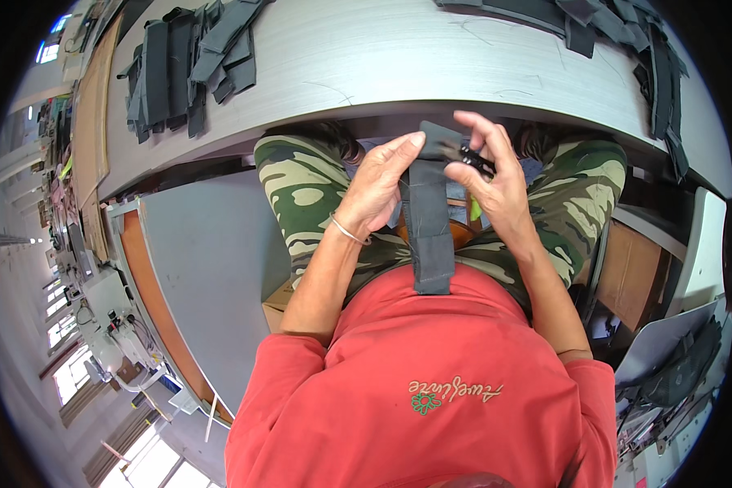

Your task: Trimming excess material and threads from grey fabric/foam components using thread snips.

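A dark grey fabric strip [429, 232] hangs from my left hand [381, 180], its lower end lying against the red shirt over my lap. My left thumb and fingers pinch it near its upper end, where a flap of the cloth sticks up. A pair of small black thread snips [473, 160] sits in my right hand [500, 175], between thumb and fingers. The tips of the snips point left and meet the upper part of the strip. Whether the blades are apart is too small to tell.
Beyond my knees runs a pale table [317, 61] with loose threads on it. A heap of dark grey strips [171, 69] lies at its left, more strips [577, 20] at its right. A grey panel [207, 244] stands left of my legs, a cardboard box [630, 264] to the right.
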`<state>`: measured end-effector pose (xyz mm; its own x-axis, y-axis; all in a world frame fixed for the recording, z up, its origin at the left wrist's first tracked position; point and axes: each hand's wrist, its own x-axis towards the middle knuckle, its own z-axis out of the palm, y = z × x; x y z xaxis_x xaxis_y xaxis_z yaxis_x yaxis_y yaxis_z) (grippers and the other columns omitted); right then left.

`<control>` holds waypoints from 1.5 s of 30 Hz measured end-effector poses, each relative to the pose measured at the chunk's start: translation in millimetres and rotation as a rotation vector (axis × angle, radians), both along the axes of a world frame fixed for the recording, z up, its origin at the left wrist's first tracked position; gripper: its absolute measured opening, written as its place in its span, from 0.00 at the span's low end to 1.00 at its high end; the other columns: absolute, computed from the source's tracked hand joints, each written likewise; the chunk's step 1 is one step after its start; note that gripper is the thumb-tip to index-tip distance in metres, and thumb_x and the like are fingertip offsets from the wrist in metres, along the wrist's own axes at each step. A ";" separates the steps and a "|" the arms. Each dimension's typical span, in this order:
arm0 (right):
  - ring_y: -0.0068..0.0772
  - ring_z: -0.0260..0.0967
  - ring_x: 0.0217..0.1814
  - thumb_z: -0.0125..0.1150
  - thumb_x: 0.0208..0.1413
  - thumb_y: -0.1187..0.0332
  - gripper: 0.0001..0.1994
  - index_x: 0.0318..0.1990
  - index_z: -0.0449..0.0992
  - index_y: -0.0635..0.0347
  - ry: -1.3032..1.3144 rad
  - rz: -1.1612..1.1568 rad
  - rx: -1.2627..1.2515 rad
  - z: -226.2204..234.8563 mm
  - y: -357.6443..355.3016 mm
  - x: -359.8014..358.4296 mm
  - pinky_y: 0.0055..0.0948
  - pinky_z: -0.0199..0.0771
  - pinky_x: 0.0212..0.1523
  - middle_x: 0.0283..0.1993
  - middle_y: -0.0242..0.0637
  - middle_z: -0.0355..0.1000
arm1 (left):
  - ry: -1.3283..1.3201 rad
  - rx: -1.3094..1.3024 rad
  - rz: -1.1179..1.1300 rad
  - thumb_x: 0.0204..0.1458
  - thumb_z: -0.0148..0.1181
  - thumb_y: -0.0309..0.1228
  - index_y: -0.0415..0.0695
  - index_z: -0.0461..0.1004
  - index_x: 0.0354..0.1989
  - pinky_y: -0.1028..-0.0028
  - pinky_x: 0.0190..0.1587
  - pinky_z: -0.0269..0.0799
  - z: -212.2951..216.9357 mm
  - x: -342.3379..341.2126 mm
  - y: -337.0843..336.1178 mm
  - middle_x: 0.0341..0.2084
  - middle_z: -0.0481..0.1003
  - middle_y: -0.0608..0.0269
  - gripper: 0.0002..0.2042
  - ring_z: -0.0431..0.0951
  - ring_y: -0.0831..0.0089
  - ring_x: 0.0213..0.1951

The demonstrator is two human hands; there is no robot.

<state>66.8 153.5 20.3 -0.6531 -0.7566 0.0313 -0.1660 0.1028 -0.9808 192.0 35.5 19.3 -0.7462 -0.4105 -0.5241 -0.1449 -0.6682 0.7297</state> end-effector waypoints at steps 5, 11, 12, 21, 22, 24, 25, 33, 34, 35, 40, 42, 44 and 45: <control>0.18 0.65 0.36 0.66 0.46 0.76 0.08 0.35 0.74 0.64 -0.337 0.256 0.018 -18.0 1.8 -18.8 0.20 0.67 0.35 0.36 0.30 0.66 | 0.151 0.098 -0.128 0.62 0.45 0.45 0.35 0.59 0.60 0.61 0.48 0.77 -3.7 1.8 3.3 0.49 0.70 0.51 0.26 0.76 0.64 0.45; 0.18 0.65 0.41 0.57 0.51 0.80 0.04 0.29 0.69 0.63 -0.510 0.157 -0.221 -6.0 14.9 -14.6 0.19 0.64 0.41 0.44 0.37 0.68 | 0.216 0.312 -0.235 0.57 0.53 0.27 0.32 0.57 0.60 0.61 0.55 0.71 -7.6 26.7 8.7 0.51 0.69 0.38 0.23 0.72 0.56 0.54; 0.18 0.65 0.41 0.58 0.51 0.79 0.05 0.32 0.69 0.62 -0.611 0.231 -0.227 -7.7 21.9 -17.2 0.21 0.66 0.44 0.42 0.35 0.68 | 0.200 0.390 -0.217 0.53 0.56 0.23 0.32 0.57 0.60 0.60 0.55 0.71 -9.1 30.2 7.8 0.52 0.68 0.38 0.25 0.71 0.56 0.55; 0.11 0.55 0.29 0.61 0.52 0.72 0.16 0.48 0.70 0.61 -0.755 0.140 -0.044 -4.9 24.3 -3.7 0.16 0.56 0.28 0.33 0.23 0.62 | 0.090 0.296 -0.163 0.49 0.56 0.16 0.42 0.53 0.59 0.70 0.48 0.75 3.5 33.9 9.1 0.50 0.68 0.52 0.29 0.74 0.62 0.51; 0.11 0.56 0.29 0.63 0.51 0.71 0.17 0.49 0.70 0.61 -0.567 0.194 0.057 -5.0 22.5 -4.2 0.16 0.57 0.28 0.32 0.22 0.61 | 0.090 0.296 -0.165 0.49 0.56 0.16 0.42 0.53 0.59 0.70 0.48 0.75 5.9 33.0 11.0 0.50 0.68 0.52 0.29 0.74 0.62 0.51; 0.12 0.57 0.28 0.68 0.50 0.67 0.19 0.48 0.71 0.62 -0.412 0.248 0.189 2.6 17.6 -3.3 0.17 0.60 0.28 0.26 0.21 0.62 | 0.106 -0.038 -0.060 0.42 0.61 0.16 0.46 0.55 0.54 0.69 0.51 0.71 9.3 29.9 15.0 0.45 0.69 0.55 0.30 0.73 0.66 0.48; 0.12 0.57 0.28 0.68 0.50 0.67 0.19 0.48 0.71 0.62 -0.411 0.247 0.187 3.5 17.1 -1.8 0.17 0.60 0.28 0.26 0.21 0.62 | 0.108 -0.039 -0.061 0.42 0.61 0.16 0.46 0.55 0.54 0.69 0.51 0.71 10.7 28.4 15.2 0.45 0.69 0.55 0.30 0.73 0.66 0.48; 0.13 0.52 0.24 0.61 0.54 0.72 0.06 0.37 0.71 0.62 -0.940 0.095 -0.162 1.5 20.0 -6.0 0.16 0.51 0.25 0.25 0.23 0.62 | 0.141 -0.398 -0.060 0.39 0.61 0.13 0.46 0.56 0.49 0.73 0.53 0.65 11.6 18.4 10.3 0.44 0.64 0.61 0.29 0.66 0.75 0.49; 0.13 0.52 0.24 0.60 0.54 0.72 0.08 0.40 0.71 0.62 -0.947 0.102 -0.177 -1.9 22.0 -6.1 0.16 0.51 0.25 0.25 0.23 0.62 | 0.149 -0.428 -0.070 0.40 0.61 0.14 0.46 0.56 0.50 0.73 0.53 0.65 9.2 18.2 10.1 0.46 0.65 0.59 0.29 0.66 0.74 0.49; 0.12 0.52 0.24 0.60 0.54 0.72 0.09 0.42 0.72 0.62 -0.953 0.108 -0.191 -3.6 23.5 -6.4 0.16 0.52 0.25 0.25 0.23 0.61 | 0.158 -0.458 -0.080 0.42 0.61 0.15 0.45 0.56 0.51 0.73 0.54 0.64 7.6 17.8 10.2 0.49 0.65 0.57 0.28 0.66 0.74 0.50; 0.11 0.51 0.23 0.61 0.54 0.72 0.15 0.50 0.71 0.64 -1.024 0.081 -0.100 10.4 17.8 -2.1 0.16 0.52 0.23 0.25 0.23 0.61 | 0.243 -0.646 -0.042 0.45 0.52 0.15 0.42 0.56 0.57 0.70 0.60 0.58 -3.1 13.9 16.8 0.52 0.65 0.53 0.27 0.65 0.68 0.55; 0.09 0.52 0.22 0.61 0.55 0.72 0.14 0.49 0.72 0.64 -1.011 0.193 -0.014 6.1 17.6 -9.0 0.15 0.52 0.22 0.26 0.23 0.63 | 0.238 -1.023 -0.042 0.42 0.53 0.15 0.40 0.62 0.55 0.65 0.62 0.56 -9.1 7.2 13.7 0.53 0.63 0.49 0.27 0.62 0.57 0.59; 0.08 0.52 0.23 0.61 0.55 0.73 0.13 0.48 0.72 0.64 -0.924 0.181 -0.013 -2.0 20.4 -9.7 0.13 0.52 0.22 0.27 0.23 0.65 | 0.024 -1.470 -0.028 0.36 0.57 0.16 0.42 0.65 0.54 0.63 0.58 0.58 -3.7 1.3 9.2 0.47 0.64 0.49 0.29 0.64 0.52 0.54; 0.07 0.52 0.23 0.60 0.55 0.73 0.13 0.47 0.72 0.64 -0.837 0.170 -0.007 -0.6 19.6 -9.8 0.12 0.51 0.22 0.29 0.22 0.66 | -0.118 -1.561 0.038 0.35 0.58 0.17 0.42 0.65 0.54 0.63 0.57 0.60 -2.7 -0.6 11.7 0.44 0.64 0.50 0.30 0.64 0.52 0.51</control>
